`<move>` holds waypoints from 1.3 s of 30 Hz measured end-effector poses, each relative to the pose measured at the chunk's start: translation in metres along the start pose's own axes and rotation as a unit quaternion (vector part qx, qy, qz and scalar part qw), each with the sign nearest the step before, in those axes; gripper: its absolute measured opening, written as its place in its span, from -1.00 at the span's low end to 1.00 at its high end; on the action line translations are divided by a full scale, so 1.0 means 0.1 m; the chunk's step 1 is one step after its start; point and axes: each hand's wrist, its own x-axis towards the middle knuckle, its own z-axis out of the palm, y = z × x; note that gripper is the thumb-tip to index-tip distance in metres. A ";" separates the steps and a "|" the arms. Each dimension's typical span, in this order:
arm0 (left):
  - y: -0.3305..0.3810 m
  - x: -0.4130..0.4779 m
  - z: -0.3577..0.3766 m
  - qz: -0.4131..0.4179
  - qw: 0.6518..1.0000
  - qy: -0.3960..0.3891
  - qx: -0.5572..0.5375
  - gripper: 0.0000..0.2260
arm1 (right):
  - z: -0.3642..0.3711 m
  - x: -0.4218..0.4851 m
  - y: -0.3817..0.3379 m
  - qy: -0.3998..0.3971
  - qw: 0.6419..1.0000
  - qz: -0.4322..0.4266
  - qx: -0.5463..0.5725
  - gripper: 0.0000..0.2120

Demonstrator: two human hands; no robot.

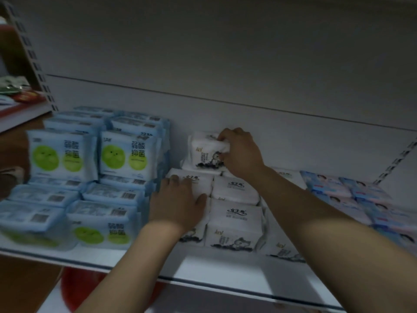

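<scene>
A white shop shelf carries rows of soft packets. My right hand grips the top right corner of an upright white packet with grey ink drawings, standing at the back on top of other white packets. My left hand lies palm down, fingers straight, on a front white packet. More white packets of the same kind stand beside it to the right.
Stacks of blue packets with green circles fill the shelf's left part. Blue and pink packets lie at the right. A neighbouring shelf with red and green items is at far left. A red object shows below the shelf.
</scene>
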 end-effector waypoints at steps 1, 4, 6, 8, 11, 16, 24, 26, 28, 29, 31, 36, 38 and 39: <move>0.00 -0.01 0.02 0.007 1.000 0.007 -0.010 -0.52 | 0.01 -0.01 -0.01 0.000 1.000 0.001 0.005 -0.65; -0.02 -0.01 0.04 0.022 0.999 0.024 -0.027 -0.54 | 0.01 0.00 -0.03 0.001 0.999 -0.004 0.034 -0.63; -0.02 -0.02 0.03 0.026 0.999 0.020 -0.040 -0.53 | 0.03 0.01 -0.07 0.000 0.999 -0.008 0.044 -0.62; -0.03 -0.02 0.02 0.031 0.998 0.019 -0.048 -0.52 | 0.08 0.01 -0.12 0.008 0.999 -0.013 0.051 -0.62; -0.06 -0.03 0.04 0.046 0.997 0.025 -0.053 -0.51 | 0.14 0.02 -0.15 0.019 0.998 -0.014 0.057 -0.64; -0.04 -0.02 0.07 0.048 0.997 0.030 -0.054 -0.51 | 0.09 0.09 -0.13 -0.036 0.999 -0.011 0.006 -0.60; 0.04 -0.04 0.10 0.019 0.999 0.025 -0.036 -0.48 | -0.47 -0.51 0.10 -0.050 0.998 0.040 -0.020 -0.45; 0.07 -0.07 0.07 0.016 1.000 0.009 -0.022 -0.41 | -0.63 -0.87 0.24 -0.052 0.996 0.055 -0.044 -0.49; 0.11 -0.13 0.03 0.031 0.999 -0.009 -0.002 -0.35 | -0.76 -1.19 0.37 -0.063 0.992 0.094 -0.056 -0.49; 0.17 -0.18 0.02 0.043 0.999 -0.024 0.000 -0.33 | -0.83 -1.34 0.43 -0.083 0.987 0.123 -0.066 -0.47; 0.22 -0.26 0.05 0.053 0.997 -0.057 0.003 -0.30 | -0.83 -1.53 0.49 -0.138 0.971 0.173 -0.095 -0.41; 0.39 -0.36 0.22 0.062 0.992 -0.087 0.069 -0.28 | -0.49 -1.71 0.49 -0.223 0.947 0.177 -0.148 -0.39; 0.42 -0.35 0.24 0.059 0.992 -0.082 0.080 -0.30 | -0.39 -1.73 0.49 -0.215 0.946 0.174 -0.168 -0.39; 0.43 -0.35 0.24 0.058 0.991 -0.081 0.085 -0.30 | -0.37 -1.74 0.50 -0.208 0.948 0.173 -0.169 -0.39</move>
